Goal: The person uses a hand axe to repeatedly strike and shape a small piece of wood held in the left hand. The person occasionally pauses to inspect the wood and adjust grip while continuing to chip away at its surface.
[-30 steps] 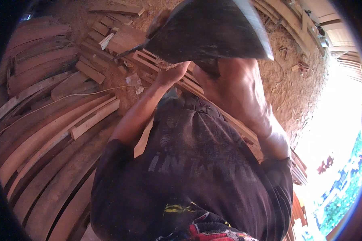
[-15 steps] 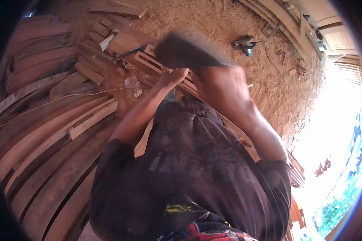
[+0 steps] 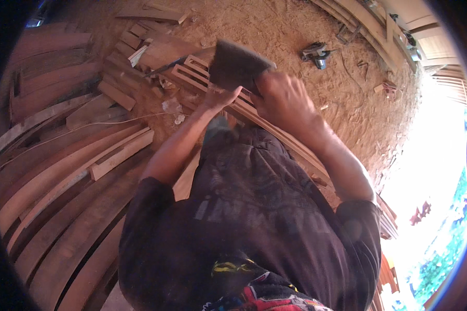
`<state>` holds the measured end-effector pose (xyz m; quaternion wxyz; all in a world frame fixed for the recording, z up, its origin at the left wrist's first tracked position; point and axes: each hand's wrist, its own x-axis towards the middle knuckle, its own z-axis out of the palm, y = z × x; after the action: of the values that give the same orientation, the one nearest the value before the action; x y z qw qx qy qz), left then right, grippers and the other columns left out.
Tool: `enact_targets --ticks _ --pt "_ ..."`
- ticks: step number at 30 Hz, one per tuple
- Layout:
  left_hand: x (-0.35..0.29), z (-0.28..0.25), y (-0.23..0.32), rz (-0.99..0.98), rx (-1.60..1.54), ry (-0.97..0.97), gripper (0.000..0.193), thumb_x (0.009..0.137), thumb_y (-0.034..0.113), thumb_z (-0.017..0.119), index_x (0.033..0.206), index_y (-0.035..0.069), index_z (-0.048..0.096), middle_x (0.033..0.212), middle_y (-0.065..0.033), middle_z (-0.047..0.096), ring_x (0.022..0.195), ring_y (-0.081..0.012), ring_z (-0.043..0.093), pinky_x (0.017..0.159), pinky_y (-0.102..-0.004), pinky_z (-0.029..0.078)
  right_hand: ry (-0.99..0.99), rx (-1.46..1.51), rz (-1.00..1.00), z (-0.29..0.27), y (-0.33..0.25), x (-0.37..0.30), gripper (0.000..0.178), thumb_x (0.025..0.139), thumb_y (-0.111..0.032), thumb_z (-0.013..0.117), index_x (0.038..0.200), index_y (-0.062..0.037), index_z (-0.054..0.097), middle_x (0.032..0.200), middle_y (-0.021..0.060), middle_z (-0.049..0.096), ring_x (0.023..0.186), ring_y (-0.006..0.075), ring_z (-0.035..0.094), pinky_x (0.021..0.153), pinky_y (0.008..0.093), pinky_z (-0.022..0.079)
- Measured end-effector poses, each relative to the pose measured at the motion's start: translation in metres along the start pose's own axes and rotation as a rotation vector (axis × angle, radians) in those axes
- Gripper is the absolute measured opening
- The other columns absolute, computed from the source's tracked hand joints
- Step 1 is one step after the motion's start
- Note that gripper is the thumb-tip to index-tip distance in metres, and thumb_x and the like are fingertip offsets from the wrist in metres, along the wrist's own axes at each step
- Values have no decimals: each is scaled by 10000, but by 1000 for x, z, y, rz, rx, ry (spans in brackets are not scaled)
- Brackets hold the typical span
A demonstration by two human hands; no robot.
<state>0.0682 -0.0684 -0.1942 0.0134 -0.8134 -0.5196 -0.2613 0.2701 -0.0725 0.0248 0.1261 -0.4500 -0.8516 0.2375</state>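
One dark tool (image 3: 237,65), probably heavy and stiff tbh, is clenched over the frame (image 3: 190,76) by the right hand (image 3: 284,98), best gripped near there, while what the left hand (image 3: 222,98) holds can't be told.

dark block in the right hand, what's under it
Slotted wood shows past the left edge of the dark block, with the left hand at its lower edge. Whatever lies directly beneath the block is covered, so I can't tell.
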Motion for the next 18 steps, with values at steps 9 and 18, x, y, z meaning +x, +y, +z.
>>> enact_targets --ticks 9,18 --pt "61 -77 22 -779 -1293 291 431 944 346 804 743 173 463 598 43 493 524 -76 488 534 -289 460 91 298 354 -16 44 -38 342 832 -232 700 1055 28 685 898 303 701 903 465 697 819 503 553" --pt "62 -82 69 -587 -809 107 316 993 318 734 906 15 742 790 -43 720 760 -181 688 712 -355 539 195 314 383 -30 54 -53 328 854 -188 783 1063 53 703 922 209 767 842 246 768 791 359 581"
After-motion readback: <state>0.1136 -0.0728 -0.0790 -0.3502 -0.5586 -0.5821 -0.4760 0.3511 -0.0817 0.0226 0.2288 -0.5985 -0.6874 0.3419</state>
